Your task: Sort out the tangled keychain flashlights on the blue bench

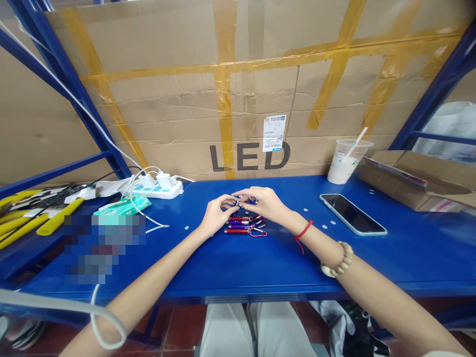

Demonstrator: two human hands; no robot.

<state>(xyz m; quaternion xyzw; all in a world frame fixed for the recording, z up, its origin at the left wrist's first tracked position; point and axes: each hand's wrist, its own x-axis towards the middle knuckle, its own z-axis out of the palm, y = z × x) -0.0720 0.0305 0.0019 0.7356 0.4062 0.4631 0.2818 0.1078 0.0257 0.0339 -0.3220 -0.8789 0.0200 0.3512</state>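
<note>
My left hand (220, 210) and my right hand (266, 203) meet over the middle of the blue table. Between their pinched fingertips is a small shiny blue piece (238, 201), mostly covered by the fingers, so its full shape is hidden. Just below the hands, several slim metallic keychain penlights lie side by side. The nearest is a red penlight (237, 231) with a red carabiner clip (259, 232) at its right end. Behind it lies a purple penlight (238, 223), and another red one sits closest to the fingers.
A phone (353, 214), a drink cup (345, 161) with a straw and an open cardboard box (416, 181) stand right. At left are a white power strip (158, 187), a green packet (122, 206), loose cables and yellow-handled tools (59, 217). A large carton (178, 109) walls the back.
</note>
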